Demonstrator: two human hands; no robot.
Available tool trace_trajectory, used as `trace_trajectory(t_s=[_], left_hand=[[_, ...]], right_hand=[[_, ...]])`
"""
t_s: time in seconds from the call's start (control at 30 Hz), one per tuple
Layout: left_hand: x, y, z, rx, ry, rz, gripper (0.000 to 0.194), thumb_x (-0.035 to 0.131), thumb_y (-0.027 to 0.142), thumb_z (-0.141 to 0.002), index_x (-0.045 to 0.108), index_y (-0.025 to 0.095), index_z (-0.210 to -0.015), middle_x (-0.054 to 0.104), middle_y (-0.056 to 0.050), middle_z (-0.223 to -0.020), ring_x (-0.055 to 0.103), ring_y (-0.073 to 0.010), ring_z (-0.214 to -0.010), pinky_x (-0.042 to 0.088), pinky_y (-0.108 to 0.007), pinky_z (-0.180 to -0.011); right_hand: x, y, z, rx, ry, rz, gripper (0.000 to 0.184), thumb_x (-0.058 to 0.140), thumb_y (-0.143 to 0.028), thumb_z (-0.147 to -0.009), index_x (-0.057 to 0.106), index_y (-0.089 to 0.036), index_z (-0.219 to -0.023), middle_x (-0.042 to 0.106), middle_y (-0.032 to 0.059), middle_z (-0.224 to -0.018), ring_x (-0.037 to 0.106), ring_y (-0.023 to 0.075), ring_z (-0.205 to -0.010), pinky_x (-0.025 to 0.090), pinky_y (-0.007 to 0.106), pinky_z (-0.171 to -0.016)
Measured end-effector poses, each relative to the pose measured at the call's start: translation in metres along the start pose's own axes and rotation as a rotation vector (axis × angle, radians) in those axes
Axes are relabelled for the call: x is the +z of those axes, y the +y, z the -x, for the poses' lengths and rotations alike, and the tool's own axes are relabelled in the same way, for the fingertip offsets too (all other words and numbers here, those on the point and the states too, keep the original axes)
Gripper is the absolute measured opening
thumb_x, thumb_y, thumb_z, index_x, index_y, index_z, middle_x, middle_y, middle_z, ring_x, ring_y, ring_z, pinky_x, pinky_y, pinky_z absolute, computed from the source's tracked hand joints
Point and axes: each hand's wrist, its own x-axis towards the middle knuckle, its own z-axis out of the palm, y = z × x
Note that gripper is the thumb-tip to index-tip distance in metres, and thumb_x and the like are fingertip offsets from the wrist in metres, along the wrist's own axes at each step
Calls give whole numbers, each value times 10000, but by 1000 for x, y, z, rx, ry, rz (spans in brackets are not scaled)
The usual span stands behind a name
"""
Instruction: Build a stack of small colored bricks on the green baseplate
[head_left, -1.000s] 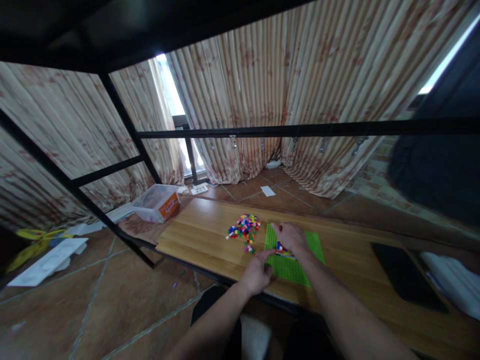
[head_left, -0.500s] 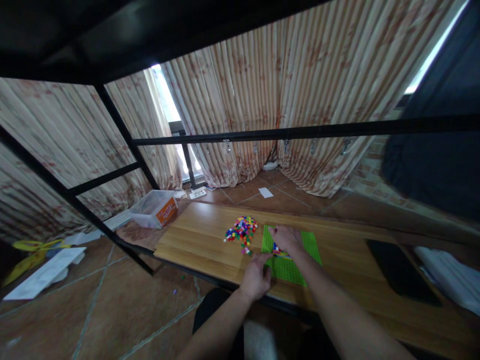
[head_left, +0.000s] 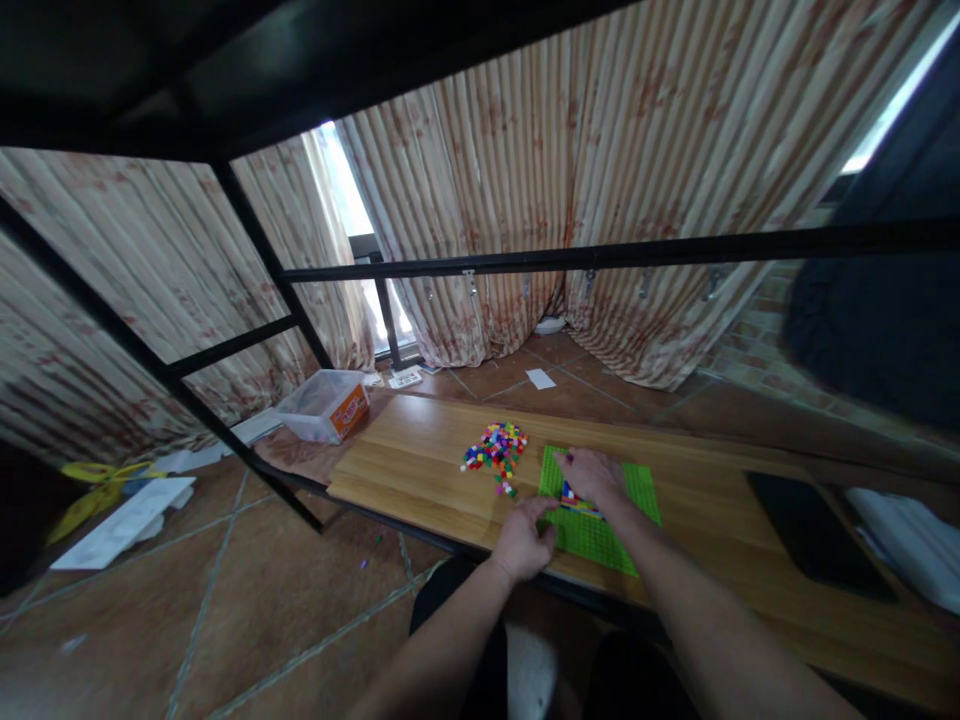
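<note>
A green studded baseplate (head_left: 592, 540) lies on the wooden tabletop in front of me. Several small red, blue, white and yellow bricks (head_left: 577, 500) form a patch on it, partly covered by my right hand. My right hand (head_left: 594, 476) reaches over the plate from the right, its fingers pinched down near the far left corner. Whatever is between those fingertips is hidden. At the plate's near left edge, my left hand (head_left: 523, 540) has its index finger stretched to the brick patch and its thumb apart. A loose heap of multicoloured bricks (head_left: 497, 447) lies left of the plate.
A clear plastic box (head_left: 319, 405) with an orange label stands past the table's left end. On the right of the wooden table (head_left: 420, 450) are a dark flat panel (head_left: 817, 535) and a white bundle (head_left: 907, 540). A black metal bar (head_left: 480, 264) crosses beyond the table.
The camera view has turned a little, so the scene sits further right. Both hands stay at the plate, the right one still pinched near the same corner.
</note>
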Motion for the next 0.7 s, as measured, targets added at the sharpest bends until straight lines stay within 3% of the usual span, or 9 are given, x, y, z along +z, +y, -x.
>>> trace_trajectory(t_s=[0.23,0.53,0.7], left_hand=[[3,-3,-7,-8,18,144,396,549,35,-702,667,176,-1053,691,-54,-1022,644,-191,-959,549,-343,-899],[3,-5,-10,-11,18,167,384,543,52,-687,684,180,-1021,692,-52,-982,638,-193,-917,542,-344,-889],[2,-1,-6,0,13,190,353,549,67,-709,690,190,-1009,707,-42,-965,648,-190,-887,542,-324,-853]], right_hand=[[2,2,-4,28,-5,57,500,332,-483,-941,726,-181,-1002,725,164,-1053,676,272,-1015,465,358,-850],[2,-1,-4,35,-11,101,584,260,-532,-957,722,-177,-920,733,163,-999,685,278,-973,465,356,-817],[-1,2,-2,-29,38,89,589,209,-467,-987,698,-139,-1010,721,187,-1027,673,283,-995,449,376,-876]])
